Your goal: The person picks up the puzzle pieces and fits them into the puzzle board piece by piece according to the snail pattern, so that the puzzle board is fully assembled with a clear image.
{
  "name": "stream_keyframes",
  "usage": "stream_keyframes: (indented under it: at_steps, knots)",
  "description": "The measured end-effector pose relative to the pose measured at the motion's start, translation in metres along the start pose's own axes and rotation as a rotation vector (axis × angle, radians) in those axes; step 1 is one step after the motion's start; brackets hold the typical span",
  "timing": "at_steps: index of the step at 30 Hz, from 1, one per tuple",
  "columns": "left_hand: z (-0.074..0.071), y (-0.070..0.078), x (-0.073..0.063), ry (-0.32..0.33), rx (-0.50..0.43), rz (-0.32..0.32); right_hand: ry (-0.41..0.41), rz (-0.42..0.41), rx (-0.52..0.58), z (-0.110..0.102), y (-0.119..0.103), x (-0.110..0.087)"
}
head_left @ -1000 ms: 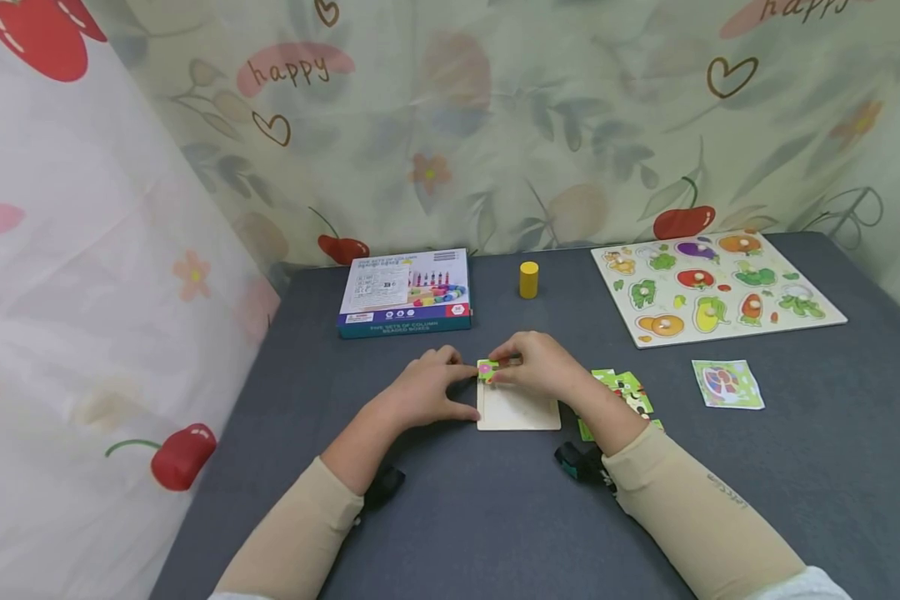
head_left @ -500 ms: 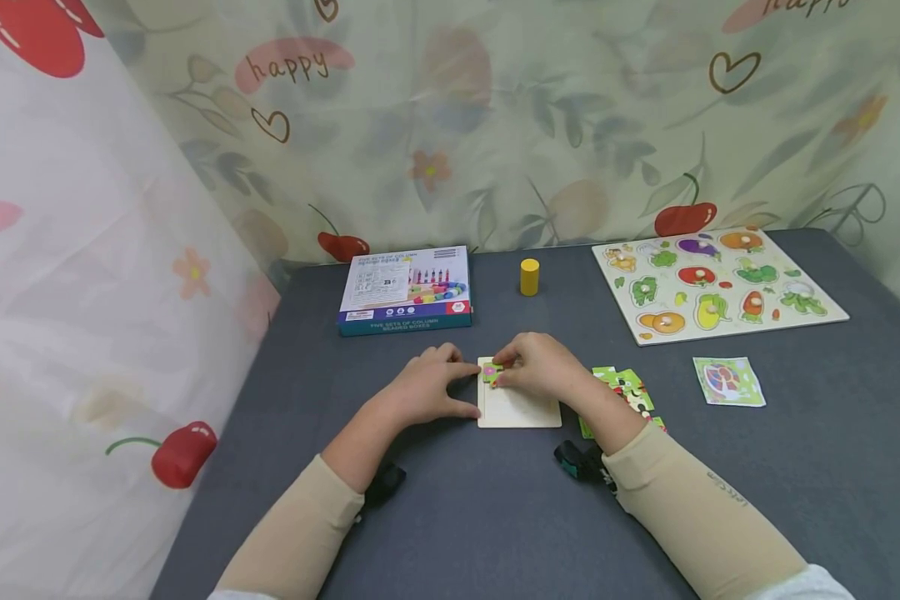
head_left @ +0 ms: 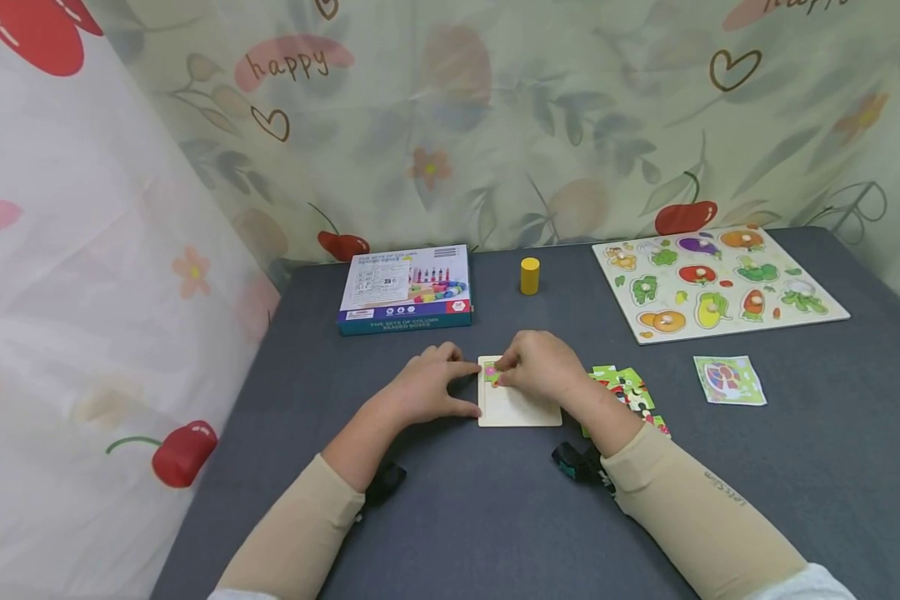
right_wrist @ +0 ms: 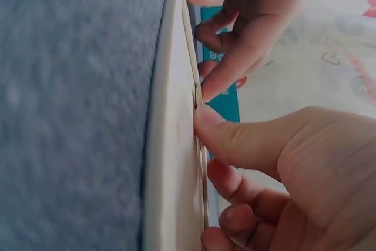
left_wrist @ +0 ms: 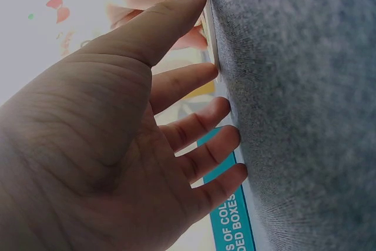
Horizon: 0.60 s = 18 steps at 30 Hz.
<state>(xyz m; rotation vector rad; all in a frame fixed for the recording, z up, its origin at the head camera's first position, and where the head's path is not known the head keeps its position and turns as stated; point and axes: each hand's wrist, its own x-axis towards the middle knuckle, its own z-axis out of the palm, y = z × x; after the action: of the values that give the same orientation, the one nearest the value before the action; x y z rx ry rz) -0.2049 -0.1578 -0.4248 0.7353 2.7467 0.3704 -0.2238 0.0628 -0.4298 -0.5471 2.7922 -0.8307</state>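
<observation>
A small square wooden puzzle tray (head_left: 517, 410) lies on the dark grey table in front of me. In its far left corner sits a green jigsaw piece with a pink mark (head_left: 489, 372). My right hand (head_left: 543, 365) reaches over the tray and holds this piece between thumb and fingers, hiding part of it. My left hand (head_left: 429, 385) rests at the tray's left side, its thumb and index finger touching the edge. The left wrist view shows the fingers of the left hand (left_wrist: 117, 127) spread out. Beside the right wrist lie several green jigsaw pieces (head_left: 632, 388), partly covered by the forearm.
A boxed bead set (head_left: 405, 287) lies at the back left, with a yellow cylinder (head_left: 529, 277) standing right of it. A vegetable puzzle board (head_left: 682, 287) fills the back right. In front of that board is a small printed card (head_left: 729, 380). A patterned curtain hangs behind.
The jigsaw piece has moved slightly right and nearer, from over the tray's corner rim to inside it. My right hand has tilted a little over it. The left hand has stayed put.
</observation>
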Motion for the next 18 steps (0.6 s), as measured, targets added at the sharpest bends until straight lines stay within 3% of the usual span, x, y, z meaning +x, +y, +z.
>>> stream_keyframes:
  at_steps: [6,14,18]
  knots:
    - [0.000,0.001,0.000,0.003,0.003,0.004,0.054,-0.021,-0.048,0.002,-0.002,-0.003]
    - [0.001,0.001,-0.001,0.007,0.010,-0.007,-0.040,-0.075,-0.141,-0.004,-0.007,-0.005]
    - [0.002,0.001,0.000,0.005,0.011,-0.011,-0.041,-0.086,-0.161,-0.015,-0.012,-0.007]
